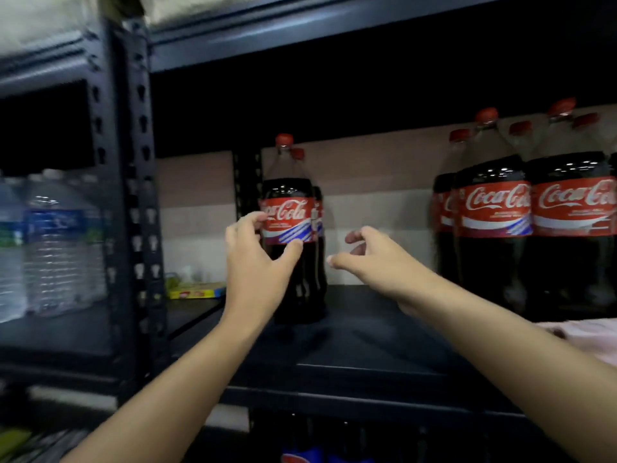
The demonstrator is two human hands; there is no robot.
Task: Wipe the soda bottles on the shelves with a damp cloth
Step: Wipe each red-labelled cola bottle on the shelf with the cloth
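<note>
- Red-labelled bottle (288, 228) stands upright on the shelf (367, 332), its long axis vertical, right at the left hand (257, 259).
- Left hand is curled round the bottle's left side: thumb lies on the front just under the label, fingers reach round the far left edge. It looks like a grip just closing; how firm the hold is I cannot tell.
- Right hand (370, 255) hovers just right of the bottle, not touching it, fingers loosely bent and holding nothing. The left hand is the nearer one.
- Second bottle (319, 208) stands directly behind the held one, mostly hidden.
- Further right of the right hand, well apart, a cluster of bottles (494, 208) stands: at least four, by their caps.
- Pink cloth (581, 335) lies on the shelf below the right forearm, in neither hand.
- Far left of the grip, about three water bottles (56, 242) sit, blurred.
</note>
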